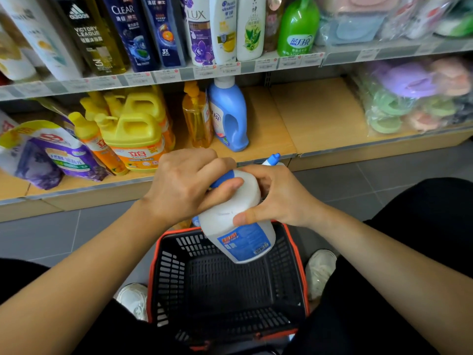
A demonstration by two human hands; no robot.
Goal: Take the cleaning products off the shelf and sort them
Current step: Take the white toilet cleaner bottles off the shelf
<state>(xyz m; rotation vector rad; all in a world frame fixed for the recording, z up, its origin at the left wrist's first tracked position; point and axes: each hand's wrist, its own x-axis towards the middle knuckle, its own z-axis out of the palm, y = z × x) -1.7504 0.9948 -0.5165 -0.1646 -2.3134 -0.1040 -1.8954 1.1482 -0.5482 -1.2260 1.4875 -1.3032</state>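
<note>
Both hands hold a white bottle (pixel 238 224) with a blue label and a blue nozzle, tilted above a black basket (pixel 169 275) with a red rim. My left hand (pixel 186 183) grips the bottle's upper part. My right hand (pixel 273 196) grips its right side, thumb on the front. On the lower shelf stand a blue detergent bottle (pixel 229 116), an orange pump bottle (pixel 195 116), yellow jugs (pixel 135 131) and purple refill pouches (pixel 51 155).
The upper shelf (pixel 179 74) carries shampoo and body-wash bottles and a green pump bottle (pixel 297 29). Bagged sponges (pixel 414 96) lie at the right. Bare wooden shelf (pixel 307 119) lies right of the blue bottle. The basket sits on grey floor tiles between my shoes.
</note>
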